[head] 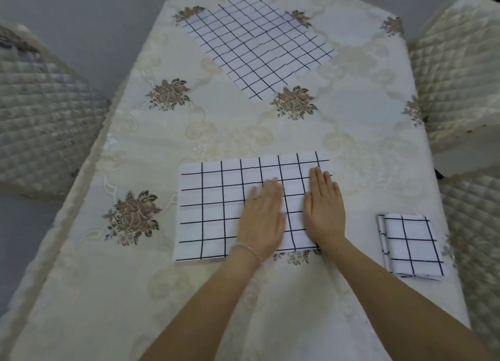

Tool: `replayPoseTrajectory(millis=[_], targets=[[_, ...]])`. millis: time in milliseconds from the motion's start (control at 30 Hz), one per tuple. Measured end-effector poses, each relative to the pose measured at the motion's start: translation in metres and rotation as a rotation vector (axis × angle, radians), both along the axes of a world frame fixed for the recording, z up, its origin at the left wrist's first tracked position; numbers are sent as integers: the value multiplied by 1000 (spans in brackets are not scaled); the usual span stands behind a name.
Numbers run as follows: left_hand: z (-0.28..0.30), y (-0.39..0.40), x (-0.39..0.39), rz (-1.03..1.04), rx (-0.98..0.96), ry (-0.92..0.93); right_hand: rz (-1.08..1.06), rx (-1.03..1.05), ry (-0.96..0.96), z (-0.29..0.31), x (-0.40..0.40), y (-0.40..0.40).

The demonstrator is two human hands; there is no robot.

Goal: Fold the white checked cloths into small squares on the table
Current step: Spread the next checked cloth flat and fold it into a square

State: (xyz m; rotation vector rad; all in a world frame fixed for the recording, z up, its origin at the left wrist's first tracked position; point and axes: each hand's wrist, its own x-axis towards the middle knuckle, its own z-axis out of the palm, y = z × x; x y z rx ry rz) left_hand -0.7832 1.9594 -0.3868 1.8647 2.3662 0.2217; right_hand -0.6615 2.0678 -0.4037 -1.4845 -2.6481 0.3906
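A white cloth with a black check (213, 209) lies as a wide rectangle in the middle of the table. My left hand (263, 217) and my right hand (324, 209) rest flat, palms down, on its right half, side by side with fingers together. The left hand looks slightly blurred. Another checked cloth (257, 43) lies spread out and turned at an angle at the far end of the table. A small folded checked square (411, 245) sits near the table's right edge, apart from my right forearm.
The table (189, 133) carries a cream embroidered cover with brown flower motifs. Quilted chair backs stand at the left (40, 111) and at the right (457, 71), with another (476, 225) near the folded square.
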Motion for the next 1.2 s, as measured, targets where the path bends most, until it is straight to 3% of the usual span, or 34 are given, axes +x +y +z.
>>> replayPoseTrajectory(millis=[133, 433, 700, 867, 967, 1200], targets=[[-11, -3, 27, 7, -34, -36, 2, 6, -14, -1, 0, 1], [-19, -121, -81, 275, -46, -1, 7, -11, -20, 0, 1, 0], [-16, -127, -86, 291, -63, 1, -10, 31, -33, 9, -13, -14], [-15, -125, -85, 286, -56, 11, 333, -24, 152, 17, -99, -120], [-17, -125, -86, 285, -60, 20, 379, -91, 144, 8, -119, -149], [-20, -127, -88, 274, -52, 8, 154, -26, -6, -2, -4, -73]])
